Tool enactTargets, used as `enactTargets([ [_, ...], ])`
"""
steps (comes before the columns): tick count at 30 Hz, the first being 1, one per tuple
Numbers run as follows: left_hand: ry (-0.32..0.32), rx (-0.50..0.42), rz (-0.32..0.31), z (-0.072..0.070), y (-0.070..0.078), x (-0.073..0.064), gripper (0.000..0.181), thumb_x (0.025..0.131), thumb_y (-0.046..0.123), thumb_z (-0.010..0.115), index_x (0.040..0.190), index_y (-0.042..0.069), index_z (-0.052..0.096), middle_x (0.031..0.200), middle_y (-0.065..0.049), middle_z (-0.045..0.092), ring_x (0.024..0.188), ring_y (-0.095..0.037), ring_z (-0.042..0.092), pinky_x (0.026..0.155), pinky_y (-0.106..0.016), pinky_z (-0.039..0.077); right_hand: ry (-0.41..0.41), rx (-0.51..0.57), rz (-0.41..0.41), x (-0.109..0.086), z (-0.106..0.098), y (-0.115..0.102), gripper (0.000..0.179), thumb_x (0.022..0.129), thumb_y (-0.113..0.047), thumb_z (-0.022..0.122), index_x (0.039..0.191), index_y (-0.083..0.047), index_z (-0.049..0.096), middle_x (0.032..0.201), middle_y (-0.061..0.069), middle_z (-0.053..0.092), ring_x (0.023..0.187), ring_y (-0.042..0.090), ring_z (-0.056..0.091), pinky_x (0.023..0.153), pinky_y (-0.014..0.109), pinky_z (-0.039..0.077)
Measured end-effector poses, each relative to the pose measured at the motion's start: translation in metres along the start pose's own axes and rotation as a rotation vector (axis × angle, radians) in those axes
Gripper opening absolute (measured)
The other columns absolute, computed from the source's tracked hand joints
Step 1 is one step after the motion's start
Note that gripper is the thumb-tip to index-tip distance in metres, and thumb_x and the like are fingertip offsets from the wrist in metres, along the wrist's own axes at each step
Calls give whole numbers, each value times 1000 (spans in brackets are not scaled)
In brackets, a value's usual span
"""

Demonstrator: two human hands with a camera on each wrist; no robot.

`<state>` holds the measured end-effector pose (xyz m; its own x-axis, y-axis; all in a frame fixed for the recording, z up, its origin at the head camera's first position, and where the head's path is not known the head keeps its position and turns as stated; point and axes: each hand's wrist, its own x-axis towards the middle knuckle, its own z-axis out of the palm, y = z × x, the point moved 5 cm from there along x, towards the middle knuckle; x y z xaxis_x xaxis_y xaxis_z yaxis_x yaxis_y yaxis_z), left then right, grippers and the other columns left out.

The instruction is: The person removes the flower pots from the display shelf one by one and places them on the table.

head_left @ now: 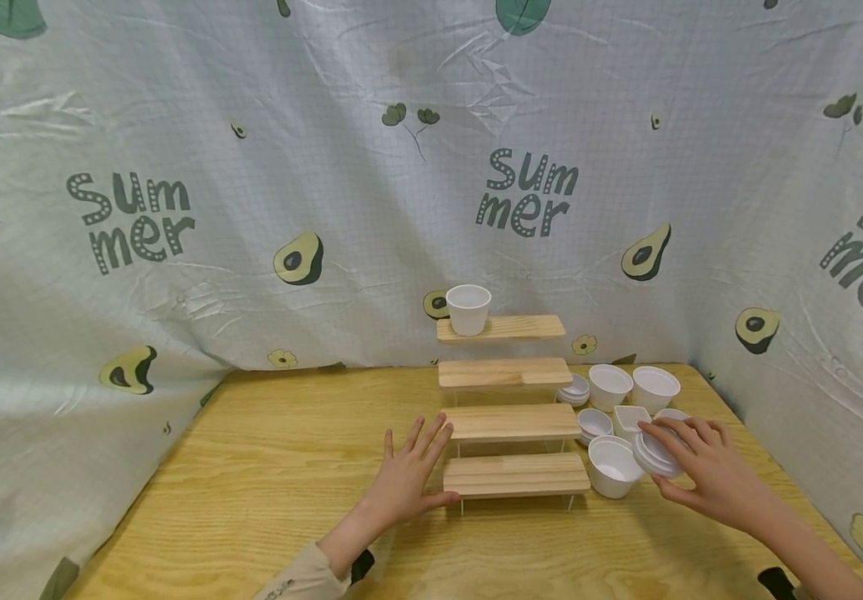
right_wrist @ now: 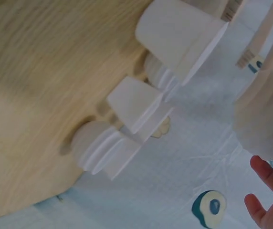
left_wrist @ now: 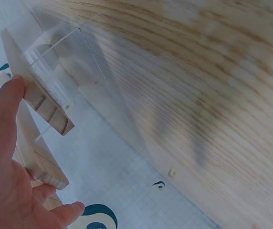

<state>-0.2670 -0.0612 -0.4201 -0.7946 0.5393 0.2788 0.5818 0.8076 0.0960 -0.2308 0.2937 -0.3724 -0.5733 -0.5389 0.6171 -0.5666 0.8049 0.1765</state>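
Observation:
A stepped wooden display shelf (head_left: 517, 476) stands at the middle right of the table, its planks on clear supports. My left hand (head_left: 403, 482) rests against the left ends of its lower planks, fingers spread and straight, the thumb at the lowest plank. In the left wrist view my fingertips touch the ends of the planks (left_wrist: 48, 112). My right hand (head_left: 712, 475) grips a small white ribbed pot (head_left: 654, 452) between thumb and fingers, raised beside the shelf; the right wrist view shows this ribbed pot (right_wrist: 263, 114) at the right edge. A white round pot (head_left: 469, 310) sits on the top plank's left end.
Right of the shelf stand several white pots: a large round pot (head_left: 614, 467) in front, two round pots at the back, a small square pot (head_left: 629, 419) and small ribbed pots (head_left: 594, 423). Printed curtain (head_left: 371, 317) encloses the wooden table (head_left: 281, 467) behind and at both sides.

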Motion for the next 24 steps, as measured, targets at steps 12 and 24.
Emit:
enactTargets([
  [12, -1, 12, -1, 2, -1, 0, 89, 77, 60, 53, 144, 15, 15, 151, -4, 12, 137, -31, 15, 95, -70, 19, 20, -35, 35, -20, 4, 9, 70, 87, -62, 20, 114, -10, 57, 102, 8, 54, 87, 24, 42, 69, 43, 27],
  [24, -10, 3, -6, 3, -1, 0, 89, 77, 61, 52, 144, 15, 16, 151, -4, 11, 137, -32, 15, 95, -70, 19, -21, -50, 66, -37, 15, 19, 67, 85, -66, 25, 119, -15, 53, 103, 6, 52, 88, 24, 43, 69, 42, 27],
])
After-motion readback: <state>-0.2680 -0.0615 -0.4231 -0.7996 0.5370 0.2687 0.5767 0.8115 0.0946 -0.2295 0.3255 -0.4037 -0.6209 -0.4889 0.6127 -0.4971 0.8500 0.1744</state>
